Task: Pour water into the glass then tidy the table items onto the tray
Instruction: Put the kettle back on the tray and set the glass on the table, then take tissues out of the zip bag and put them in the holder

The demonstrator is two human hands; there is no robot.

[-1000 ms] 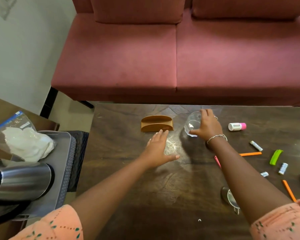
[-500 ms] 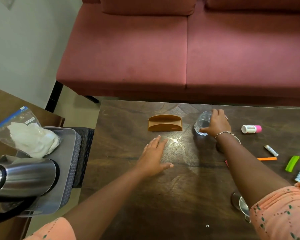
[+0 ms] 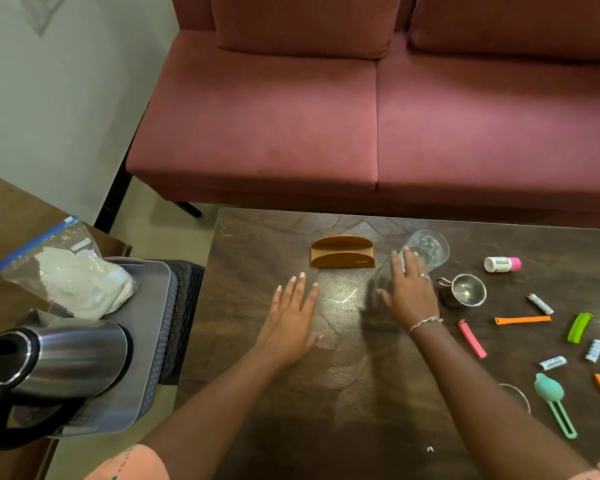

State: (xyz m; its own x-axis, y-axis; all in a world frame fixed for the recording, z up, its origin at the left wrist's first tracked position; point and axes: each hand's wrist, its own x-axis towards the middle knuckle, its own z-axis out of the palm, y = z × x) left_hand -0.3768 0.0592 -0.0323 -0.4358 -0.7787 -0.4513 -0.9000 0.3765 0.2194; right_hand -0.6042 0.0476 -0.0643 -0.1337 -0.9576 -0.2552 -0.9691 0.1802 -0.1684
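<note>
**A:** Where is the glass?
**B:** The glass (image 3: 429, 249) stands upright at the far side of the worktop (image 3: 257, 244), between a brown holder (image 3: 342, 252) and a white bottle with a pink cap (image 3: 502, 264).
**A:** And the hands?
**B:** The left hand (image 3: 291, 323) lies flat on the worktop, fingers straight, grasping nothing. The right hand (image 3: 411, 292) is likewise spread, with its fingertips at the glass's near left side; contact cannot be told. A small metal cup (image 3: 465, 291) stands just to its right.
**A:** The tray?
**B:** The grey tray (image 3: 144, 327) is left of the worktop and carries a steel kettle (image 3: 59, 358) and a clear bag (image 3: 66, 271) of something white
</note>
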